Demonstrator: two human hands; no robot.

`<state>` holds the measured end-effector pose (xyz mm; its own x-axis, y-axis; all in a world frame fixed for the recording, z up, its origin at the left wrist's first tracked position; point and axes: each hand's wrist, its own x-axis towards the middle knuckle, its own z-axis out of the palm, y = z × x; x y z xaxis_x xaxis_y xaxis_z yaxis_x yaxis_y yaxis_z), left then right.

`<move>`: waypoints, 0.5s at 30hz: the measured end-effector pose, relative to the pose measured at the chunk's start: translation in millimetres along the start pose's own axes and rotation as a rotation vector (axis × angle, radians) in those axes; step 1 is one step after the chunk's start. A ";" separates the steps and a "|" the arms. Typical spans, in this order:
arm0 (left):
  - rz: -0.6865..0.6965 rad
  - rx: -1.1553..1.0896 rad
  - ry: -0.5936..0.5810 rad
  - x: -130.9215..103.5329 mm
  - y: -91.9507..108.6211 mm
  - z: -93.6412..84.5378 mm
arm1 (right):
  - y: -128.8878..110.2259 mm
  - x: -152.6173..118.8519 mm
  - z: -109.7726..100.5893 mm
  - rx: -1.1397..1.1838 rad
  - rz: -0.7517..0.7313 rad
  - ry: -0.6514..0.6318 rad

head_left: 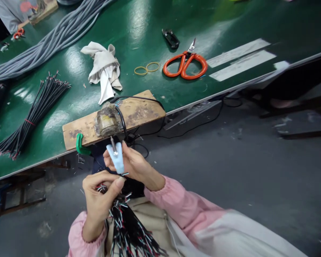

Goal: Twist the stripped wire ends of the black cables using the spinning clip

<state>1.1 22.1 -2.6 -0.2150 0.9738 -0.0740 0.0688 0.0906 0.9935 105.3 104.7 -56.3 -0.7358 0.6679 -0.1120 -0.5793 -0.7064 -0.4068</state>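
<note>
Tabletop (139,39) glossy; board (140,111) wood; tool (118,162) perhaps plastic.

Pink sleeves (180,205), gathered cuffs (157,186)

Wears the pink loose and creased, puffing above each tight gather. Shows whitish fabric (238,233) farther up the right side, a beige garment (147,214) in front and a thin, pale cord (172,232).

- Two hands (101,192) (139,166)
- One light-blue V-shaped piece (119,164)
- Two orange-handled scissors (187,55) I can see
- Two rubber bands (147,69)
- Two long pale strips (242,65)
- One green clamp (80,145)
</note>
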 end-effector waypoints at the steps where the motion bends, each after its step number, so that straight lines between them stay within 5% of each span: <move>1: 0.006 0.010 -0.006 -0.7 0.6 -0.6 | 1.8 -1.2 -3.4 -0.013 -0.008 0.032; 5: 0.003 0.049 -0.034 -0.2 3.5 -1.1 | 3.7 -16.8 -11.9 -0.113 -0.142 0.094; 10: -0.148 0.081 -0.158 2.8 0.3 3.4 | -12.9 -43.2 -5.2 -0.541 -0.260 0.151; 15: -0.236 0.016 -0.192 2.2 -3.6 12.6 | -31.6 -46.5 11.3 -0.882 -0.267 -0.027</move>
<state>12.6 26.5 -7.4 -0.0385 0.9468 -0.3194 0.0541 0.3211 0.9455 153.9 93.4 -28.0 -0.6306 0.7695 0.1012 -0.2617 -0.0880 -0.9611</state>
